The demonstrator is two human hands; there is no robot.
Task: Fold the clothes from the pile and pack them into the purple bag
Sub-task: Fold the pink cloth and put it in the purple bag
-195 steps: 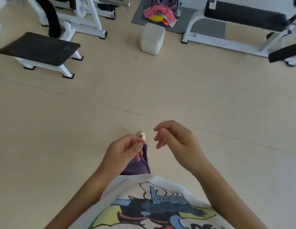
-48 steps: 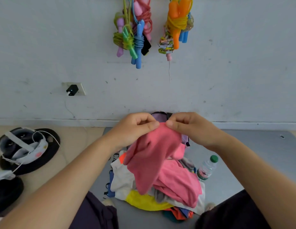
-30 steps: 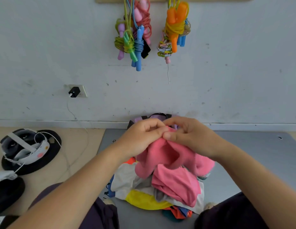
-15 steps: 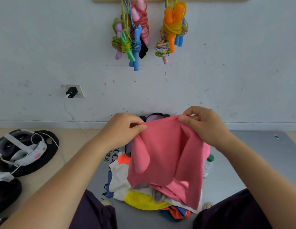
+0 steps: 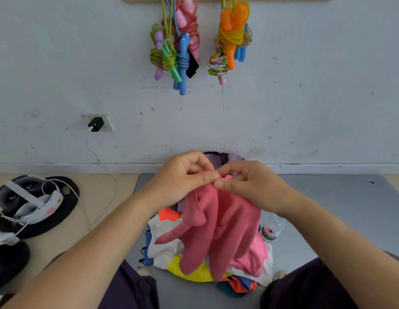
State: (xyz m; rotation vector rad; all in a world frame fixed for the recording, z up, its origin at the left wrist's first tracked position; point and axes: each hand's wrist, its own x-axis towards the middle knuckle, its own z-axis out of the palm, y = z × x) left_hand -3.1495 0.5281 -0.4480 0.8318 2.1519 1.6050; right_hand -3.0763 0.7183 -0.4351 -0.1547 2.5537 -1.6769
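A pink garment (image 5: 218, 228) hangs bunched from both my hands above the clothes pile (image 5: 169, 246). My left hand (image 5: 185, 175) and my right hand (image 5: 247, 184) meet at its top edge, each pinching the fabric. The pile of white, yellow, orange and pink clothes lies on a grey mat (image 5: 341, 210) between my knees. Only the top of the purple bag (image 5: 234, 156) shows behind my hands, against the wall.
A plastic water bottle (image 5: 271, 228) lies right of the pile. Skipping ropes (image 5: 178, 47) hang on the wall above. A headset with a white cable (image 5: 26, 199) rests on black weight plates (image 5: 67, 210) at the left. A charger sits in the wall socket (image 5: 97, 124).
Half a second ago my hands held the pink garment spread wide. They have come together at its top, so the garment now hangs gathered in folds.
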